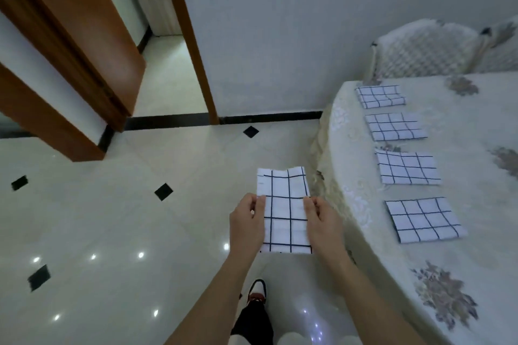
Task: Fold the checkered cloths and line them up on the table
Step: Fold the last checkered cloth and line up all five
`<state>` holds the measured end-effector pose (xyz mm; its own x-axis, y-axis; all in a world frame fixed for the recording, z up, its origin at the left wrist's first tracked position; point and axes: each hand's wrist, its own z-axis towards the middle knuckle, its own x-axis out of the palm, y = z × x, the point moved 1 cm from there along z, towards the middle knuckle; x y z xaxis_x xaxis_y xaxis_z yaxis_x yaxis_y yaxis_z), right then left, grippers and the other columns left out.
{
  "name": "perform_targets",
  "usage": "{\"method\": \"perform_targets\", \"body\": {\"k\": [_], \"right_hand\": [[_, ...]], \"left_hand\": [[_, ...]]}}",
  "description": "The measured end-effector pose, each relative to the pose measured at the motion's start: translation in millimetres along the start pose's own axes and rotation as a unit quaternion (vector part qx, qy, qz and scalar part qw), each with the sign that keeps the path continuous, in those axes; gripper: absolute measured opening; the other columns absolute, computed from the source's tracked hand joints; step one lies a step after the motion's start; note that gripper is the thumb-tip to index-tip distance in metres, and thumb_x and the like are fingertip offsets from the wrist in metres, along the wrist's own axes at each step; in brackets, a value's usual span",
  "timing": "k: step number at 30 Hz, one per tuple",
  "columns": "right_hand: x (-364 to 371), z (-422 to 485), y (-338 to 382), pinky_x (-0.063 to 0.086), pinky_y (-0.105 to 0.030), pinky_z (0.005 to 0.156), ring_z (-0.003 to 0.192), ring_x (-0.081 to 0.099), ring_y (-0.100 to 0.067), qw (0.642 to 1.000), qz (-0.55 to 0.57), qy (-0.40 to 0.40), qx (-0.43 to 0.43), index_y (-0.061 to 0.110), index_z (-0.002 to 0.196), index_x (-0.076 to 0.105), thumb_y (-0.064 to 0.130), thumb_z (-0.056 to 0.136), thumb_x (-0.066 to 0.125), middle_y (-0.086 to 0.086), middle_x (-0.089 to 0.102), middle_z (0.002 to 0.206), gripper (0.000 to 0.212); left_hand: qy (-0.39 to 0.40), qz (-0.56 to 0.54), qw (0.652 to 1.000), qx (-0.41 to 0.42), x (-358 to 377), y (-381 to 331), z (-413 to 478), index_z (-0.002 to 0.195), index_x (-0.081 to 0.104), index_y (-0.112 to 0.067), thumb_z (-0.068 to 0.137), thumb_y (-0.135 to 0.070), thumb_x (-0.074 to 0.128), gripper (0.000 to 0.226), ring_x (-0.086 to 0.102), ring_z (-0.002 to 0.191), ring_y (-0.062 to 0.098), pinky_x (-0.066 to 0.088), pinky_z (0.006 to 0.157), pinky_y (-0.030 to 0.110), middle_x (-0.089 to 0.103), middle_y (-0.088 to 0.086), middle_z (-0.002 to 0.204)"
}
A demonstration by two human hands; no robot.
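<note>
We're holding a checkered cloth [284,213] out in front of us, over the floor [112,218] and just left of the table [476,260], so this one isn't on the table. It's folded into a longish strip (the far edge looks a bit uneven, like the layers don't quite match). Our left hand [246,221] pinches the cloth's left edge and our right hand [319,218] pinches the right edge, both about halfway along. Thumbs sit on top, and the other fingers are mostly hidden underneath. The cloth is spread pretty flat between the two hands.

On the table, which has a pale floral cover, four folded cloths lie in a row running away from us, close to its left edge:
- near cloth [424,220]
- second cloth [407,167]
- third cloth [395,126]
- far cloth [379,96]

They all lie flat with gaps between them, none touching.

Past the table there's a chair [420,47] with a quilted cover against the wall. The floor is glossy pale tile with little black diamonds, a brown door [84,22] stands open at upper left, and one shoe [257,290] shows between our forearms.
</note>
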<state>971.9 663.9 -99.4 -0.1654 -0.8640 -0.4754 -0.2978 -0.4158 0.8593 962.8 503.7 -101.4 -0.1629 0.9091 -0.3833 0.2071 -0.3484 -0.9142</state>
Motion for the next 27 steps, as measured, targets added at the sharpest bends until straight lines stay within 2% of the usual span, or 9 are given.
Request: {"method": "perform_targets", "body": {"k": [2,7,10,12,14,18,22,25,27], "right_hand": [[-3,15,4,0.050,-0.039,0.070,0.076,0.062,-0.020,0.998,0.012,-0.045,0.030,0.022,0.083,0.059,0.038,0.103,0.046,-0.001,0.066,0.077,0.028],[-30,27,5,0.039,-0.016,0.059,0.074,0.057,-0.006,0.982,0.030,-0.165,0.087,0.018,0.087,0.060,0.033,0.103,0.047,0.005,0.065,0.079,0.026],[-54,24,-9,0.045,-0.025,0.063,0.074,0.059,-0.011,0.961,0.045,-0.244,0.123,0.019,0.086,0.060,0.035,0.103,0.047,0.004,0.065,0.077,0.027],[-73,17,-20,0.046,-0.031,0.064,0.072,0.059,-0.013,0.945,0.053,-0.291,0.142,0.018,0.086,0.060,0.034,0.103,0.047,0.002,0.063,0.076,0.027],[-92,5,-37,0.044,-0.030,0.061,0.069,0.056,-0.014,0.927,0.058,-0.333,0.163,0.017,0.085,0.058,0.035,0.103,0.046,-0.001,0.061,0.074,0.028],[-126,-18,-76,0.038,-0.026,0.059,0.067,0.052,-0.012,0.879,0.067,-0.421,0.215,0.019,0.080,0.054,0.034,0.103,0.046,0.001,0.057,0.071,0.029],[-154,-39,-113,0.040,-0.028,0.061,0.069,0.055,-0.016,0.831,0.084,-0.483,0.262,0.016,0.081,0.057,0.032,0.103,0.047,-0.002,0.060,0.071,0.029],[-171,-49,-135,0.038,-0.020,0.056,0.062,0.052,-0.011,0.800,0.105,-0.513,0.293,0.019,0.078,0.054,0.032,0.103,0.047,0.002,0.058,0.066,0.029],[-179,-54,-151,0.040,-0.026,0.057,0.060,0.051,-0.013,0.789,0.117,-0.520,0.307,0.020,0.076,0.052,0.034,0.103,0.047,0.003,0.055,0.063,0.030]], "left_hand": [[0.042,0.005,0.999,0.029,11,-11,29,0.074,0.053,-0.018,0.101,-0.029,0.053,0.029,0.048,0.063,0.008,0.039,0.058,0.022,0.059,-0.001,0.071],[0.172,0.022,0.981,0.090,54,-39,71,0.074,0.054,-0.023,0.101,-0.031,0.053,0.028,0.052,0.062,0.007,0.041,0.057,0.021,0.061,-0.005,0.070],[0.253,0.019,0.962,0.104,92,-55,73,0.075,0.058,-0.022,0.101,-0.030,0.054,0.027,0.053,0.060,0.003,0.042,0.055,0.018,0.061,-0.009,0.066],[0.308,0.023,0.943,0.121,123,-65,67,0.076,0.058,-0.018,0.101,-0.029,0.054,0.028,0.054,0.061,0.006,0.044,0.058,0.025,0.062,-0.007,0.066],[0.360,0.032,0.921,0.144,155,-73,57,0.076,0.056,-0.017,0.101,-0.029,0.054,0.028,0.051,0.061,0.010,0.043,0.059,0.030,0.061,-0.001,0.068],[0.454,0.041,0.872,0.179,216,-83,24,0.076,0.054,-0.016,0.101,-0.030,0.053,0.029,0.047,0.061,0.011,0.039,0.057,0.025,0.059,0.004,0.070],[0.526,0.060,0.825,0.199,266,-90,-14,0.074,0.050,-0.016,0.102,-0.034,0.051,0.033,0.032,0.055,0.008,0.031,0.054,0.024,0.042,-0.008,0.062],[0.555,0.095,0.797,0.220,301,-91,-35,0.073,0.050,-0.020,0.102,-0.036,0.051,0.032,0.033,0.054,0.006,0.034,0.055,0.027,0.042,-0.010,0.060],[0.571,0.125,0.777,0.231,321,-88,-46,0.072,0.049,-0.021,0.102,-0.036,0.051,0.033,0.034,0.052,0.006,0.033,0.054,0.026,0.042,-0.010,0.058]]}}
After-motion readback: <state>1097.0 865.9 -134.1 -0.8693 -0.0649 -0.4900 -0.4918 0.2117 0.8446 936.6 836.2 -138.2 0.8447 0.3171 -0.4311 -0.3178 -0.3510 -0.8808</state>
